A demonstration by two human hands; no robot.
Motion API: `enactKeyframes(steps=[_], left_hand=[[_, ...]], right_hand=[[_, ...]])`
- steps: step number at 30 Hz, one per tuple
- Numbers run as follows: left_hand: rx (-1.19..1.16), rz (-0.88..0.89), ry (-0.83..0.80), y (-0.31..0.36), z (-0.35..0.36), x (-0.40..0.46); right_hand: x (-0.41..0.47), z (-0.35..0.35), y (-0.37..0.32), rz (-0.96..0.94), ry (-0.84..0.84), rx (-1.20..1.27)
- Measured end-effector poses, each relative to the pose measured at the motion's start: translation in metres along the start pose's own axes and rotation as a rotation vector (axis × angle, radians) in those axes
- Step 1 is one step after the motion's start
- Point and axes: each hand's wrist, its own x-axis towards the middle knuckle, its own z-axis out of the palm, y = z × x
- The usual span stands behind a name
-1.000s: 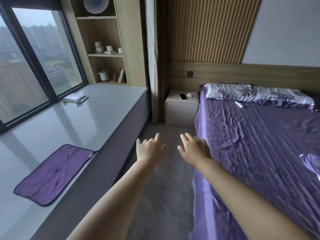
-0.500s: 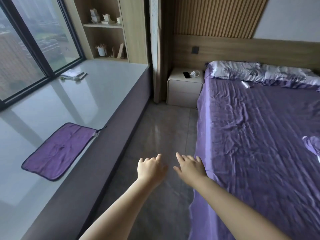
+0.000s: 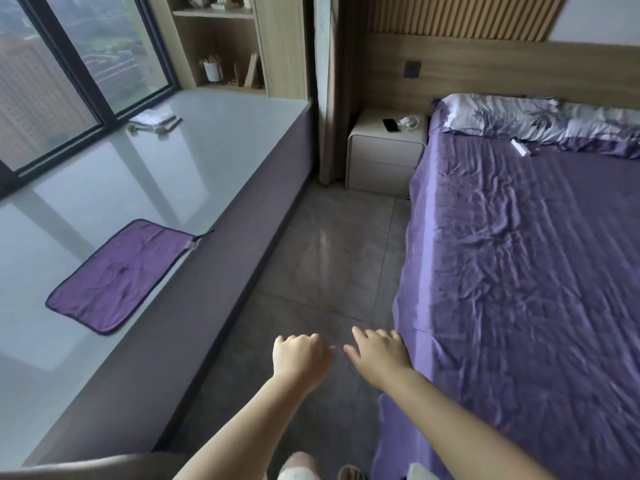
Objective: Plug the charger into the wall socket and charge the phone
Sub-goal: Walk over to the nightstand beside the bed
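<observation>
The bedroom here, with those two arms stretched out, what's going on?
A person stands in the aisle between the bed and the window bench, both arms out front. The left hand and right hand hold nothing. The phone and a white charger with its cable lie on the nightstand across the room, under a dark wall socket. Nothing is plugged in yet.

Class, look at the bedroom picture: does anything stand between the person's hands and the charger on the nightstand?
Nothing visible does. Both hands, left and right, are empty over bare floor, which runs clear between the window bench and bed to the nightstand, where charger and phone lie.
</observation>
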Motion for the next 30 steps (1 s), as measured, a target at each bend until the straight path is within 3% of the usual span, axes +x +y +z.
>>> enactKeyframes(steps=[6, 14, 23, 30], left_hand=[[0.018, 0.006, -0.116, -0.008, 0.023, -0.003], [0.033, 0.052, -0.19, -0.042, 0.016, 0.045], [-0.022, 0.129, -0.183, -0.114, -0.02, 0.128], [-0.025, 0.16, -0.217, -0.127, -0.042, 0.17]], right_hand=[[-0.003, 0.025, -0.002, -0.037, -0.074, 0.004], [0.032, 0.016, -0.019, 0.067, -0.112, 0.074], [0.103, -0.019, -0.081, 0.208, -0.042, 0.21], [0.136, -0.043, -0.083, 0.279, -0.015, 0.237]])
